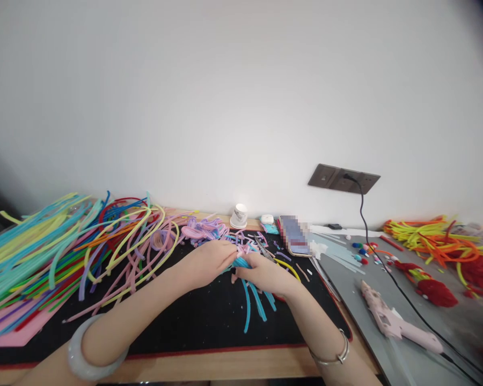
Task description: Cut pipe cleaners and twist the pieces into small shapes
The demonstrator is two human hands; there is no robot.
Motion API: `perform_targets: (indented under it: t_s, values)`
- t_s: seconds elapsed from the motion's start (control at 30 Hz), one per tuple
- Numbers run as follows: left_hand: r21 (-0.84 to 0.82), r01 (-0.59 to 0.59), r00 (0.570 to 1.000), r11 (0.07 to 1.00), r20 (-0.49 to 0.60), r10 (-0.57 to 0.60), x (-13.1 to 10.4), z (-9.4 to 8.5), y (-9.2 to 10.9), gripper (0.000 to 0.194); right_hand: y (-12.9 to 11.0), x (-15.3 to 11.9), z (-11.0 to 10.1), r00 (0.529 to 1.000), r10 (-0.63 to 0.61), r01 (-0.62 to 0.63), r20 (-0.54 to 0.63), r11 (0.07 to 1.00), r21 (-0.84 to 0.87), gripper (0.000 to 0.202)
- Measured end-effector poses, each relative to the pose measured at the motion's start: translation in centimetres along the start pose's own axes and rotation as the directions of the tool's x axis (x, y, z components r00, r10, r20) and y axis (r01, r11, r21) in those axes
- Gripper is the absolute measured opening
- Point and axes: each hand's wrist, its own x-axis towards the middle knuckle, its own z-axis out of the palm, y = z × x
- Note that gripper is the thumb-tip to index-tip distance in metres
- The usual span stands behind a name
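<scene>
My left hand (pixel 214 261) and my right hand (pixel 261 273) meet over the middle of the black mat (pixel 193 327). Between them is a bundle of blue pipe cleaners (pixel 242 262), and the fingers of both hands are closed on it. Several blue ends (pixel 258 305) hang down below my right hand toward the mat. Short pink and lilac pipe cleaner pieces (pixel 248 247) show just beyond my fingertips. My fingers hide how the bundle is joined. A pair of pliers or scissors (pixel 264 249) lies just behind my right hand, its kind not clear.
Many coloured pipe cleaners (pixel 44 252) are heaped at left, with lilac coils (pixel 205 228) behind my hands. A paper cup (pixel 239 214) and a phone (pixel 294 236) stand near the wall. At right lie a pink glue gun (pixel 402 324), its black cord (pixel 380 257) and orange-yellow pipe cleaners (pixel 430 238).
</scene>
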Motion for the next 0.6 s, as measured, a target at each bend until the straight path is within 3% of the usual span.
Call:
perform_targets:
  t_s: [0.13, 0.3, 0.43, 0.6]
  values:
    - [0.05, -0.036, 0.999, 0.998, 0.015, 0.036, -0.1, 0.0, -0.1, 0.031, 0.2, 0.5, 0.4, 1.0, 0.006, -0.004, 0.031, 0.997, -0.079, 0.021]
    - [0.018, -0.02, 1.0, 1.0, 0.001, 0.02, -0.4, 0.0, -0.2, 0.03, 1.3, 0.8, 1.2, 0.985, 0.037, -0.069, 0.17, 0.98, 0.189, 0.016]
    - [-0.093, 0.07, 0.998, 0.993, 0.014, -0.069, -0.6, -0.5, -0.1, 0.032, 1.6, 0.6, 1.3, 0.973, 0.123, -0.179, 0.194, 0.936, 0.303, 0.009]
    - [-0.368, 0.218, 0.976, 0.904, 0.08, -0.203, -1.0, -0.9, -0.4, 0.034, 1.6, 0.5, 1.3, 0.951, 0.062, -0.201, 0.302, 0.866, 0.458, 0.029]
